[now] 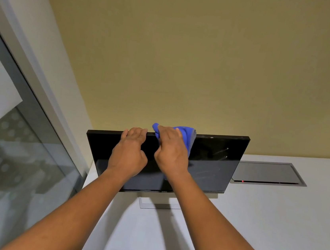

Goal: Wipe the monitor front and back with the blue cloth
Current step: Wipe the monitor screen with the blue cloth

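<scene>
A black flat monitor [212,168] stands on a white desk, its dark screen facing me. My left hand [129,153] lies over the screen's upper left part, and its fingers curl over the top edge. My right hand [172,148] holds the blue cloth [187,137] against the top edge near the middle. Part of the cloth folds over the edge toward the back. The monitor's back is hidden. Its flat stand base [150,203] shows below the screen.
The white desk [261,230] runs to the right and toward me. A grey cable hatch [268,173] with a small red light sits in the desk right of the monitor. A tan wall is behind, and a glass partition [10,157] stands at the left.
</scene>
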A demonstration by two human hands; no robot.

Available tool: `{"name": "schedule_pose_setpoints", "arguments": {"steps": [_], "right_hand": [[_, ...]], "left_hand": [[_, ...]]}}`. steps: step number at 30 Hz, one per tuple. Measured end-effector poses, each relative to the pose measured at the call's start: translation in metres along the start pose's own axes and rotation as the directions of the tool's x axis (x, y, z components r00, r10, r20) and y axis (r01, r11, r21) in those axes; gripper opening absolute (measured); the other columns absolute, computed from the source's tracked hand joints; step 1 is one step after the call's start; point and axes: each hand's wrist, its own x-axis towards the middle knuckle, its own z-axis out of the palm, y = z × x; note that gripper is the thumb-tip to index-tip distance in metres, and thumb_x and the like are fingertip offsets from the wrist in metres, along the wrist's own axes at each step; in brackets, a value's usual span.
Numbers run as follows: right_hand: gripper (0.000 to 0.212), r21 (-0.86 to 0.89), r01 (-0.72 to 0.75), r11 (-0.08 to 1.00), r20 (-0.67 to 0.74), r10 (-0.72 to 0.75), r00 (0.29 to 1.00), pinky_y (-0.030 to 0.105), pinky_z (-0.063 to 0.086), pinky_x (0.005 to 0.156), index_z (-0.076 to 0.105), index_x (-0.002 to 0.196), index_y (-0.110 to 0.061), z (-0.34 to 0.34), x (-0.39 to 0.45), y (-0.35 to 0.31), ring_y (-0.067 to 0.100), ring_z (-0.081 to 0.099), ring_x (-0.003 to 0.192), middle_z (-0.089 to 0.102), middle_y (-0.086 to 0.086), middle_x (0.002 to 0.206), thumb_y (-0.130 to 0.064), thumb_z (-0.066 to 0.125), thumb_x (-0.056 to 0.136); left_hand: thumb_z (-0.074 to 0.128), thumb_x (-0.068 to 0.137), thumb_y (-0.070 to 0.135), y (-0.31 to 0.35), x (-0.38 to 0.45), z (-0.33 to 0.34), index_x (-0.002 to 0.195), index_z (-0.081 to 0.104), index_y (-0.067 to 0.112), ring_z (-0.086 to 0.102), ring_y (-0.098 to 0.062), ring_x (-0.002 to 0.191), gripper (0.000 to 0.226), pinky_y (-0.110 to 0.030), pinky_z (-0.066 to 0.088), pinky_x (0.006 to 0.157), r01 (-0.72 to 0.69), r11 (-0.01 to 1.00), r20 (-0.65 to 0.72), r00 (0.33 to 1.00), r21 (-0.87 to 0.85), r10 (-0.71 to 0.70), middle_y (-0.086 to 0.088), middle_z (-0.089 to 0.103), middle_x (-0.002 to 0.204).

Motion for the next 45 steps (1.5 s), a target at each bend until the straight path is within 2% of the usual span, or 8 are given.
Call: {"name": "schedule_pose_setpoints", "arguments": {"steps": [5, 13, 18, 23, 30, 36, 40, 45], "right_hand": [[0.040, -0.001, -0.235, 0.972, -0.142, 0.232, 0.962, 0.017, 0.031, 0.087, 0.064, 0.113, -0.015, -0.036, -0.005, 0.055, 0.022, 0.048, 0.101, 0.067, -0.005, 0.108, 0.004, 0.049, 0.081], [0.044, 0.048, -0.553, 0.832, -0.250, 0.546, 0.800, 0.035, 0.046, 0.087, 0.061, 0.113, -0.010, -0.067, 0.008, 0.102, 0.018, 0.039, 0.108, 0.067, -0.001, 0.106, 0.006, 0.040, 0.077], [0.037, 0.098, -0.333, 0.938, -0.225, 0.347, 0.911, 0.045, 0.046, 0.093, 0.065, 0.103, -0.004, -0.025, 0.002, 0.040, 0.018, 0.042, 0.094, 0.069, 0.006, 0.097, 0.006, 0.041, 0.075], [0.050, 0.140, -0.169, 0.976, 0.040, 0.165, 0.986, 0.031, 0.015, 0.116, 0.059, 0.123, -0.003, 0.009, -0.004, -0.033, 0.022, 0.051, 0.108, 0.064, 0.008, 0.110, -0.011, 0.040, 0.077], [0.059, 0.072, -0.153, 0.986, 0.258, 0.130, 0.957, 0.033, 0.046, 0.092, 0.053, 0.135, -0.015, -0.007, 0.006, -0.016, 0.021, 0.044, 0.121, 0.060, -0.002, 0.126, 0.005, 0.044, 0.081], [0.059, 0.064, -0.340, 0.938, 0.119, 0.331, 0.936, 0.014, 0.037, 0.084, 0.065, 0.120, -0.019, -0.044, 0.008, 0.035, 0.013, 0.045, 0.117, 0.065, -0.011, 0.117, 0.009, 0.041, 0.075], [0.052, 0.113, -0.502, 0.857, -0.098, 0.513, 0.853, 0.024, 0.017, 0.117, 0.066, 0.106, -0.012, -0.071, 0.008, 0.085, 0.019, 0.054, 0.110, 0.062, 0.000, 0.107, 0.014, 0.041, 0.069], [0.038, 0.278, -0.601, 0.749, -0.282, 0.662, 0.695, 0.030, 0.043, 0.099, 0.057, 0.121, -0.005, -0.080, 0.001, 0.104, 0.014, 0.051, 0.109, 0.051, 0.003, 0.123, 0.009, 0.046, 0.088]], "left_hand": [[0.046, 0.079, -0.005, -0.007, -0.004, 0.003, 0.150, 0.040, 0.013, 0.022, -0.015, 0.149, 0.074, -0.023, 0.007, 0.122, -0.007, 1.000, -0.013, 1.000, -0.013, 0.007, -0.002, 0.037, 0.156], [0.046, 0.080, -0.003, -0.003, -0.003, 0.002, 0.150, 0.040, 0.013, 0.021, -0.014, 0.149, 0.072, -0.022, 0.007, 0.121, 0.019, 0.999, -0.013, 1.000, -0.038, -0.019, -0.001, 0.037, 0.157], [0.046, 0.079, -0.003, 0.000, -0.004, -0.001, 0.150, 0.039, 0.012, 0.020, -0.014, 0.148, 0.073, -0.028, 0.013, 0.123, 0.033, 0.998, 0.001, 0.999, -0.045, -0.033, 0.000, 0.037, 0.156], [0.050, 0.077, -0.005, -0.006, -0.002, 0.000, 0.147, 0.044, 0.011, 0.032, -0.016, 0.144, 0.071, -0.026, 0.010, 0.123, 0.011, 0.999, 0.033, 0.999, -0.042, -0.010, -0.001, 0.044, 0.150], [0.046, 0.079, -0.005, -0.003, -0.001, -0.004, 0.152, 0.037, 0.016, 0.021, -0.015, 0.149, 0.076, -0.022, 0.009, 0.120, 0.039, 0.999, 0.055, 0.998, -0.030, -0.037, 0.003, 0.034, 0.157], [0.045, 0.085, -0.003, -0.002, -0.001, -0.008, 0.155, 0.030, 0.019, 0.014, -0.015, 0.151, 0.074, -0.025, 0.008, 0.121, 0.049, 0.999, 0.077, 0.996, -0.018, -0.048, 0.003, 0.027, 0.161], [0.045, 0.087, -0.001, 0.007, -0.002, -0.011, 0.155, 0.028, 0.016, 0.012, -0.017, 0.152, 0.072, -0.029, 0.010, 0.123, 0.050, 0.999, 0.085, 0.995, -0.007, -0.049, 0.000, 0.025, 0.162], [0.047, 0.086, 0.002, 0.011, 0.002, -0.009, 0.155, 0.026, 0.011, 0.013, -0.023, 0.150, 0.073, -0.037, 0.010, 0.124, 0.021, 0.998, 0.139, 0.990, 0.055, -0.028, -0.005, 0.028, 0.159]]}}
